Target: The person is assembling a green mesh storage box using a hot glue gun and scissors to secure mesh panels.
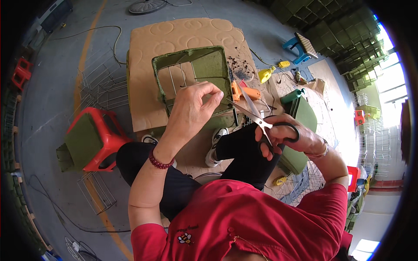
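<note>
My right hand (300, 135) grips a pair of scissors (260, 122) by its black handles, with the blades spread and pointing up and left. My left hand (191, 104) has thumb and forefinger pinched together near the blade tips. Whatever lies in that pinch is too small to make out. Just beyond the left hand, an open box (211, 65) covered in green, fuzzy sheet rests on the work surface, thin metal wires showing inside it. An orange glue gun (248, 92) lies at the box's right side, partly behind the scissors.
Cardboard (143, 82) tops the work surface, with dark crumbs (240, 67) at right. A red stool (102, 139) bearing green pieces stands left. To the right are green panels (307, 115), a green bottle (292, 96), a yellow bottle (266, 75) and a blue stool (299, 48). Wire frames (104, 93) stand left.
</note>
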